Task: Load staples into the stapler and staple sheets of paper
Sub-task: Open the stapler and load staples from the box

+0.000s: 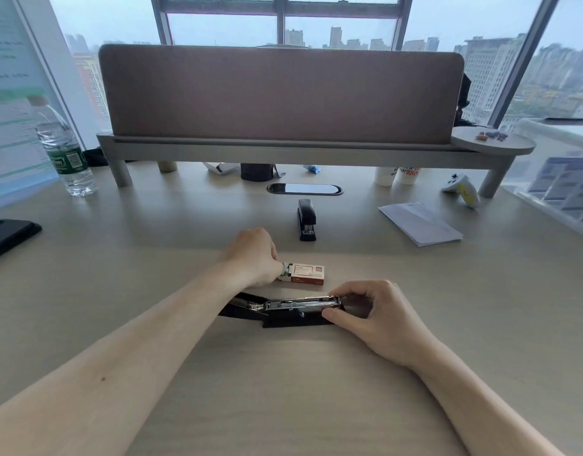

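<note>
An opened stapler is laid flat on the tabletop, its metal magazine exposed. Its right end is pinched by the right hand, thumb in front and fingers on top. The left hand is closed at the left end of the staple box, just behind the stapler. A second stapler stands farther back, closed, with paper to its right.

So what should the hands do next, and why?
Probably draw a staple strip out of the staple box: the left hand is already at its opened end, while the right hand steadies the opened stapler, its metal channel exposed.
</note>
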A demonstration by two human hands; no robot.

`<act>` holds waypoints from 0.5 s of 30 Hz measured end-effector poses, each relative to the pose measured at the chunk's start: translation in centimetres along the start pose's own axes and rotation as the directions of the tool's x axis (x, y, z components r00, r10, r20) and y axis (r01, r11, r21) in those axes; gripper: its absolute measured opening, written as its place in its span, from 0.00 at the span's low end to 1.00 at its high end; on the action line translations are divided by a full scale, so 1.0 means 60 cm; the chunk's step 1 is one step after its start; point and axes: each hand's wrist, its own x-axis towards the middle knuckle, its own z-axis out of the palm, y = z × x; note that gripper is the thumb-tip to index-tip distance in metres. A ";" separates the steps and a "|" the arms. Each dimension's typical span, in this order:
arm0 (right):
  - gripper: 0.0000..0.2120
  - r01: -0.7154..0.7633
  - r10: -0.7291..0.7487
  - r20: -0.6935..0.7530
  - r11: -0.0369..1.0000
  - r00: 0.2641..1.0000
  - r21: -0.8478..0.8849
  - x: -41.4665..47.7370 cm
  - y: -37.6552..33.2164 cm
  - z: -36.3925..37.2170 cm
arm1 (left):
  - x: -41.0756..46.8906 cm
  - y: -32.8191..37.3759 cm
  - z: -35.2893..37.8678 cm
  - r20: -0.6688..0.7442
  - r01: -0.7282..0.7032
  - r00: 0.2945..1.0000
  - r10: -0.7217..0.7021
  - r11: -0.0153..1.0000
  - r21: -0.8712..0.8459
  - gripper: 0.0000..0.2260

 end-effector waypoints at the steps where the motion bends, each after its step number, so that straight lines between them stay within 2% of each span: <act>1: 0.04 0.002 -0.002 0.007 1.000 1.000 -0.001 0.000 0.000 0.000 | 0.000 0.000 -0.002 -0.009 0.004 1.000 -0.004 1.000 -0.017 0.08; 4: 0.04 -0.006 0.006 0.002 1.000 1.000 0.003 0.001 0.000 0.000 | 0.002 -0.006 -0.008 -0.016 0.032 0.999 -0.035 0.990 -0.141 0.08; 6: 0.03 -0.007 0.007 -0.002 1.000 1.000 0.015 0.000 -0.002 0.000 | 0.006 -0.013 -0.012 -0.002 0.036 0.999 -0.038 0.951 -0.306 0.10; 7: 0.03 -0.007 0.007 -0.002 1.000 1.000 0.009 0.000 -0.004 0.000 | 0.006 -0.016 -0.014 0.020 0.038 0.999 -0.033 0.902 -0.430 0.10; 10: 0.04 -0.005 0.005 -0.004 1.000 1.000 -0.007 0.001 -0.005 0.001 | -0.002 -0.017 -0.020 0.073 0.071 0.997 -0.024 0.657 -0.751 0.08; 12: 0.04 -0.012 0.012 -0.004 1.000 1.000 0.000 0.001 -0.008 0.000 | -0.008 -0.016 -0.021 0.046 0.050 0.999 -0.021 0.569 -0.821 0.07; 15: 0.04 -0.001 0.001 -0.015 1.000 1.000 -0.015 0.000 -0.013 0.000 | -0.015 -0.013 -0.019 -0.019 -0.010 1.000 -0.010 0.557 -0.831 0.04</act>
